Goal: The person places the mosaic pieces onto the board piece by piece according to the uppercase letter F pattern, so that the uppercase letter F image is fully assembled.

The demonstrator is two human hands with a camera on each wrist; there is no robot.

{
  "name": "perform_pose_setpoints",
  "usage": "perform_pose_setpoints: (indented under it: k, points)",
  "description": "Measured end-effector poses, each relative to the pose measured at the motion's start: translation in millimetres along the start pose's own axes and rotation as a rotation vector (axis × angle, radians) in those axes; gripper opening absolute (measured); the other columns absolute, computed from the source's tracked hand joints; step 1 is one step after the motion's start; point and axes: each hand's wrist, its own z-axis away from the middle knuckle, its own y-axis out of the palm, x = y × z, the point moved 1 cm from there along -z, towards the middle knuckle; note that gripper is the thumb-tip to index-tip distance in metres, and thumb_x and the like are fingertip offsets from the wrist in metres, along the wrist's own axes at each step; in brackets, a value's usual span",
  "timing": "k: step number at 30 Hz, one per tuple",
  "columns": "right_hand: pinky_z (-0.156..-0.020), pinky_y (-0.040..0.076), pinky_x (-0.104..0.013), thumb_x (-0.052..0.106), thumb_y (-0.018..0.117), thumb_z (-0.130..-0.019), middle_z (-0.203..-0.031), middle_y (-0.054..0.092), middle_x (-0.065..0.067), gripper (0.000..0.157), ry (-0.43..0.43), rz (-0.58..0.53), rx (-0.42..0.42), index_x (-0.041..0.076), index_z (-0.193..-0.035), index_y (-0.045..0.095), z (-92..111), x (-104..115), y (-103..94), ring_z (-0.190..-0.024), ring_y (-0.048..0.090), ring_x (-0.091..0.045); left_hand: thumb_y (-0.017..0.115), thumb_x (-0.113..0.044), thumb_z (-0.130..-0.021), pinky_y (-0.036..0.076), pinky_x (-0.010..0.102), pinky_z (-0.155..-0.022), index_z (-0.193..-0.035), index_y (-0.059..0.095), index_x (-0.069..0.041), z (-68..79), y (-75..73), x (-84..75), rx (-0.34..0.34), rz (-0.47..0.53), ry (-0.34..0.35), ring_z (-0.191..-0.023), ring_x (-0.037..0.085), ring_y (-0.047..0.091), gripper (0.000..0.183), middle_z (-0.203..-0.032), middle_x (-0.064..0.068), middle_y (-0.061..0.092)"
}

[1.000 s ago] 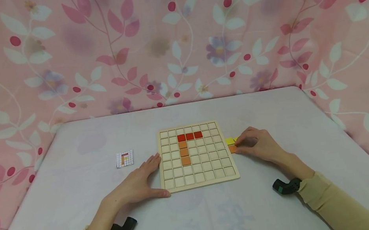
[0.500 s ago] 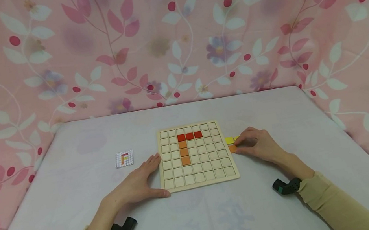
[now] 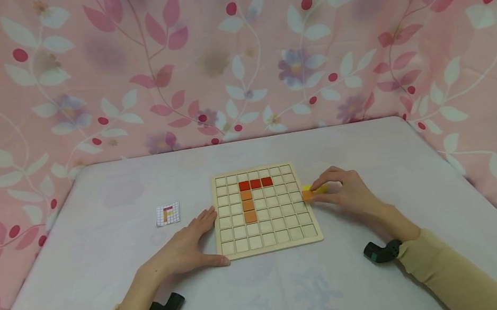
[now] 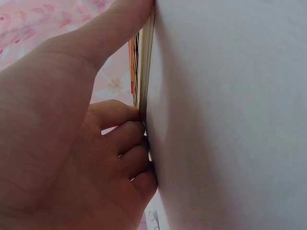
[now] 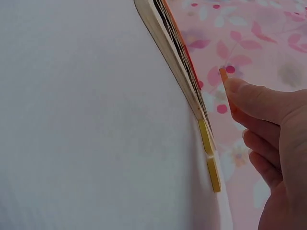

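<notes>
A wooden grid board (image 3: 286, 223) lies on the table, with a row of red tiles (image 3: 255, 183) and a column of orange tiles (image 3: 248, 205) set in its cells. My left hand (image 3: 181, 251) touches the board's left edge, thumb at the near corner and fingers along the side. At the right edge my right hand (image 3: 350, 190) pinches an orange tile (image 5: 227, 91) between thumb and fingers, raised off the table in the right wrist view. Beneath that hand, yellow tiles (image 5: 206, 139) lie on the table beside the board, partly hidden in the head view.
A small pattern card (image 3: 168, 214) printed with a coloured grid lies left of the board. White cloth covers the table (image 3: 280, 300). Behind it hangs a pink floral curtain (image 3: 215, 63). Each wrist wears a black device (image 3: 165, 308).
My right hand has lifted the orange tile from the table and moved slightly left, toward the board's edge. The left hand and the board have stayed where they were.
</notes>
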Motion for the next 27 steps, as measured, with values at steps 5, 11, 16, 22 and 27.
perform_pose_setpoints:
  k: [5,11,16,22,27]
  points:
    - [-0.093,0.044,-0.04,0.029,0.088,-0.076,-0.097,0.067,0.007,0.021,-0.011,-0.006,0.03,0.024,-0.094,0.079,-6.7,18.4,19.8,-0.101,0.059,-0.013,0.082,-0.065,-0.069,0.022,0.058,-0.12,-0.159,0.024,-0.01,0.4,0.6,0.2,0.002,0.005,-0.006,-0.154,0.035,0.015,0.121,-0.168,0.004,0.017]
    - [-0.091,0.046,-0.036,0.025,0.09,-0.074,-0.095,0.068,0.01,0.02,-0.057,-0.05,0.064,0.023,-0.09,0.078,-15.1,34.9,47.2,-0.098,0.06,-0.011,0.082,-0.065,-0.069,0.022,0.06,-0.119,-0.159,0.024,-0.01,0.9,1.8,0.7,-0.001,0.009,-0.001,-0.153,0.037,0.016,0.12,-0.168,0.006,0.017]
    - [-0.084,0.051,-0.035,0.027,0.089,-0.075,-0.092,0.07,0.01,0.02,-0.151,-0.063,0.088,0.021,-0.09,0.079,-20.3,44.0,64.4,-0.095,0.061,-0.01,0.081,-0.065,-0.069,0.022,0.06,-0.119,-0.159,0.024,-0.009,1.2,1.8,1.4,-0.003,0.002,0.003,-0.153,0.038,0.015,0.12,-0.168,0.007,0.017]
    - [-0.084,0.051,-0.033,0.021,0.09,-0.074,-0.092,0.072,0.007,0.022,-0.199,-0.079,0.103,0.016,-0.092,0.079,-24.3,51.0,80.4,-0.093,0.061,-0.011,0.08,-0.065,-0.07,0.022,0.061,-0.119,-0.159,0.025,-0.007,1.3,1.7,1.7,-0.005,-0.003,0.013,-0.153,0.039,0.016,0.12,-0.167,0.008,0.018]
    - [-0.083,0.05,-0.032,0.024,0.09,-0.075,-0.092,0.071,0.009,0.022,-0.198,-0.085,0.128,0.016,-0.093,0.079,-26.2,55.8,88.5,-0.093,0.059,-0.009,0.081,-0.065,-0.07,0.022,0.062,-0.118,-0.159,0.025,-0.007,1.2,1.4,1.6,-0.006,-0.004,0.012,-0.152,0.039,0.017,0.12,-0.167,0.009,0.018]
